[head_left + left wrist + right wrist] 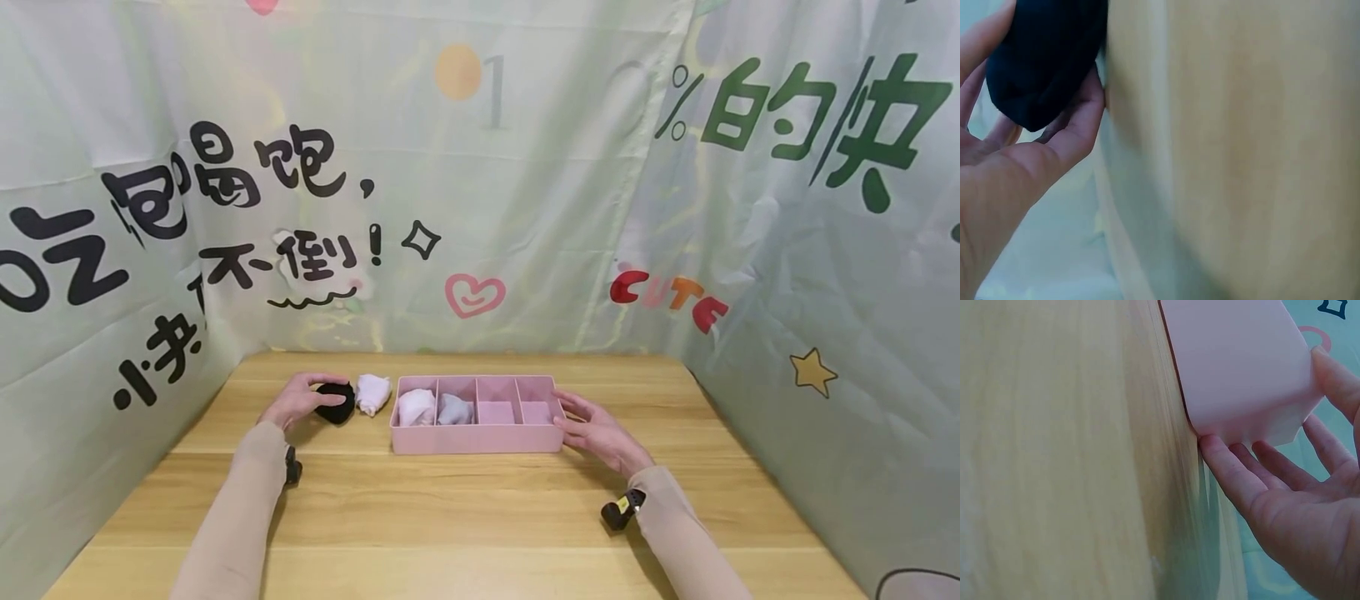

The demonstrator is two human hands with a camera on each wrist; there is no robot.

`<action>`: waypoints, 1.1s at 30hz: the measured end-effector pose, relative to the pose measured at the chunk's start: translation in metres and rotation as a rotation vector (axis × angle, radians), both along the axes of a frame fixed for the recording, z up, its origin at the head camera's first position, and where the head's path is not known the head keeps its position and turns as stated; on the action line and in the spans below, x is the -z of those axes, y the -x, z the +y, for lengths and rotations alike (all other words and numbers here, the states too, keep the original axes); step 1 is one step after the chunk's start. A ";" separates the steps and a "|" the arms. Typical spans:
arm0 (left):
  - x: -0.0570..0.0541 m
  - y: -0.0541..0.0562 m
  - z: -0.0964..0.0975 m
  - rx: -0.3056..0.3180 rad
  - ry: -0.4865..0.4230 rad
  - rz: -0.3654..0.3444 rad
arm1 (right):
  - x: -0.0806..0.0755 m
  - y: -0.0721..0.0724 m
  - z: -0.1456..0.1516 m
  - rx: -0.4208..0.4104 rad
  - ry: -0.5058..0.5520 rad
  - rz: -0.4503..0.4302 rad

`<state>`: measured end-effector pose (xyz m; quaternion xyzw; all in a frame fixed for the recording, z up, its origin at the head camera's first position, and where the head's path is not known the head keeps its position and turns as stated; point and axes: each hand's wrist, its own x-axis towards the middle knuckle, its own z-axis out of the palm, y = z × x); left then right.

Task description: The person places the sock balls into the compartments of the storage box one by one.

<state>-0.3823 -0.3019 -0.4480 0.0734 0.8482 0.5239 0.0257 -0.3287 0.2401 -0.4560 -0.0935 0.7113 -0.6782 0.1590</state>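
A balled-up black sock (335, 402) sits between the thumb and fingers of my left hand (302, 402), which grips it from the left. The left wrist view shows the dark fabric (1047, 56) close up, with fingers on both sides of it. My right hand (600, 429) touches the right end of a long pink divided box (477, 441), fingers spread over the end wall (1241, 362). Inside the box, a white sock bundle (417, 407) fills the leftmost compartment and a grey one (455, 409) the second. Both right-hand compartments are bare.
Another pale sock bundle (372, 393) lies on the wooden table (450, 517) between the black sock and the box. Printed fabric curtains (525, 208) enclose the table at the back and both sides.
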 end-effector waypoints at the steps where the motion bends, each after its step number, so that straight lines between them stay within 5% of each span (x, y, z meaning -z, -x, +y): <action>1: 0.000 0.000 0.000 -0.003 0.007 0.002 | 0.000 0.000 0.000 0.003 0.000 0.000; 9: 0.004 0.000 -0.005 -0.051 0.017 -0.027 | 0.003 -0.002 -0.002 0.003 -0.020 0.004; 21: -0.015 -0.002 0.000 -0.107 -0.065 0.015 | 0.001 -0.001 0.000 -0.012 0.003 0.002; 27: -0.026 -0.015 0.012 -0.125 -0.114 0.045 | 0.001 -0.001 0.000 -0.022 0.011 0.009; 33: -0.024 -0.010 0.021 -0.130 -0.180 0.106 | 0.000 0.000 0.000 -0.001 0.002 0.002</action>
